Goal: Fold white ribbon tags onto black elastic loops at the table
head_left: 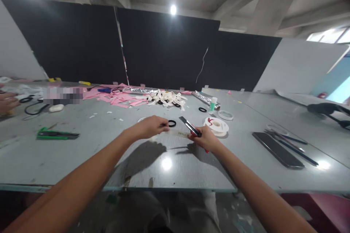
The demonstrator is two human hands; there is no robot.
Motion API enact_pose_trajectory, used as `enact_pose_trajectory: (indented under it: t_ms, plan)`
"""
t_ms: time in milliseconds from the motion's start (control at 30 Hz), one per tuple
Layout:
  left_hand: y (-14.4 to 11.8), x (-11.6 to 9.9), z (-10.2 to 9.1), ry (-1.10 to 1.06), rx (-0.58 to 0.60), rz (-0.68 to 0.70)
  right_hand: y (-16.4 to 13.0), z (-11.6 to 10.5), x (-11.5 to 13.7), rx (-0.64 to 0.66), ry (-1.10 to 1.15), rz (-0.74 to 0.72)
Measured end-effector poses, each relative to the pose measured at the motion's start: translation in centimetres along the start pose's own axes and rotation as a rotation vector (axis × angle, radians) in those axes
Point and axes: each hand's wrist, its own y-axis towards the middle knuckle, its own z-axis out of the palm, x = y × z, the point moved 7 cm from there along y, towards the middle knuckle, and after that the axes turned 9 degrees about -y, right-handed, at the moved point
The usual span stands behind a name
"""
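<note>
Grey and glossy, the wide counter is stretching under black wall panels, catching the ceiling lamps. At the far left edge another person's hand is resting by black loops. Nearer, a green-handled utility knife is lying well apart from the work. A heap of pink paper scraps and cream ribbon bows is sitting toward the back.

At centre, the left hand is pinching one end of a clear, pale strip of tape, its grip pressed together, just beside a small black ring. The right hand is closing its grip around a red-and-black utility knife, blade angled toward the strip. The blade is pointing toward the left fingers, so a slip could nick them; slack tape could also tear crookedly or stick to itself.

Right of that, a white tape roll is lying near a dark flat phone.
</note>
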Motion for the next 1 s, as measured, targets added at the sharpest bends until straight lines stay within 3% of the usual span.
enact_pose_trajectory:
  t_ms: [133, 300, 467, 533, 600, 667, 833, 900, 1000]
  plan:
    - [-4.9, 3.4, -2.6, -0.009, -0.067, -0.107, 0.0, -0.5, -0.1, -0.021, -0.016, 0.026]
    - [-11.2, 9.0, -5.1, 0.029, -0.098, -0.254, 0.2, -0.1, -0.2, 0.013, -0.051, 0.032]
    - [-14.3, 13.2, -6.9, 0.173, -0.18, -0.412, 0.3, 0.1, -0.5, 0.028, -0.031, 0.052]
    - [-13.8, 12.3, -7.2, 0.3, -0.307, -0.4, 0.3, 0.2, -0.6, 0.033, -0.009, 0.057]
    - [-12.1, 9.6, -6.6, 0.322, -0.367, -0.275, 0.3, 0.2, -0.7, 0.035, 0.006, 0.06]
    - [-9.8, 6.6, -5.9, 0.2, -0.354, -0.142, 0.3, 0.2, -0.8, 0.027, 0.012, 0.073]
    - [-5.4, 2.0, -7.4, -0.219, -0.603, 0.015, 0.5, 0.1, -0.9, -0.015, 0.038, 0.063]
    - [-3.1, 1.1, -6.3, -0.244, -0.552, 0.034, 0.6, 0.2, -0.7, -0.023, 0.041, 0.031]
    - [1.2, -0.5, -1.5, -0.154, -0.255, 0.049, 0.7, 0.2, -0.6, -0.032, 0.04, 0.012]
